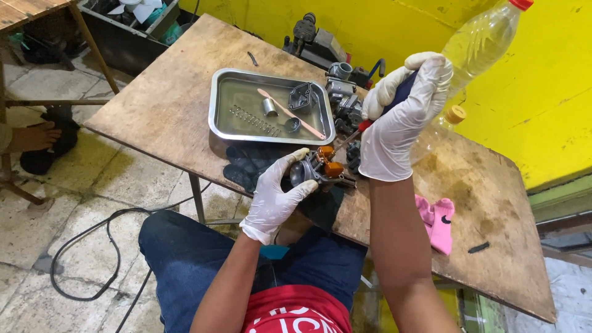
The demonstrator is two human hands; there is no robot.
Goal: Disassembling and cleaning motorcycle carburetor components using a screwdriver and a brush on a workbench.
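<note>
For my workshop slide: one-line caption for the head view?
Gloved left hand steadies carburetor; right hand drives screwdriver into it.

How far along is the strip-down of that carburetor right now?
Partly done, it seems: a spring, small cups and a dark cover already lie in the steel tray. In hand: the left hand steadies the carburetor while the right hand works a screwdriver into it. The orange floats are not yet off.

A worn plywood table (pixel 160 105) carries a steel tray (pixel 217 117) beyond the left hand (pixel 279 197), a dark cloth (pixel 250 166) beside it, plastic bottles (pixel 478 43) past the right hand (pixel 401 123), and pink socks (pixel 436 222) to that hand's right.
</note>
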